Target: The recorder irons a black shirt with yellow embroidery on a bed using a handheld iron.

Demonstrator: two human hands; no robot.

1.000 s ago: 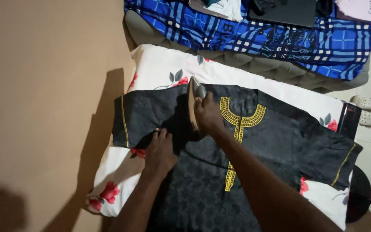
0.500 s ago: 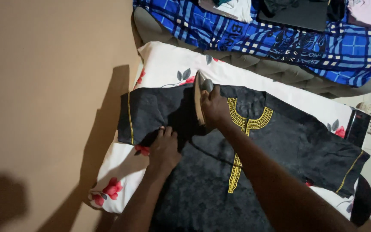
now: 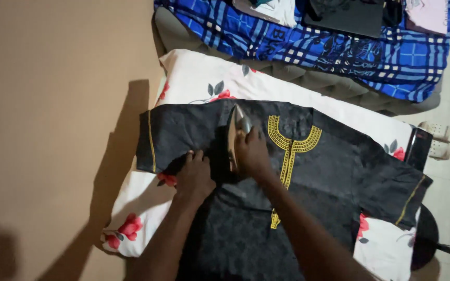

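A black shirt [image 3: 334, 171] with yellow embroidery at the neck lies spread flat on a white cloth with red roses [image 3: 204, 78]. My right hand [image 3: 252, 153] grips a clothes iron [image 3: 235, 130] that stands on the shirt near the left shoulder, just left of the yellow collar trim. My left hand [image 3: 194, 174] presses flat on the fabric under the left sleeve [image 3: 175, 132], close beside the iron. The sleeve has a thin yellow stripe at its cuff.
A bed with a blue plaid cover [image 3: 308, 47] and piled clothes runs along the top. A tan wall [image 3: 53, 130] fills the left side. White sandals [image 3: 438, 138] and a dark stool [image 3: 428, 234] sit at the right on a tiled floor.
The iron and my right hand have slid a little down the shirt, nearer my body. My left hand stays pressed on the fabric under the sleeve. The camera view shifted slightly.
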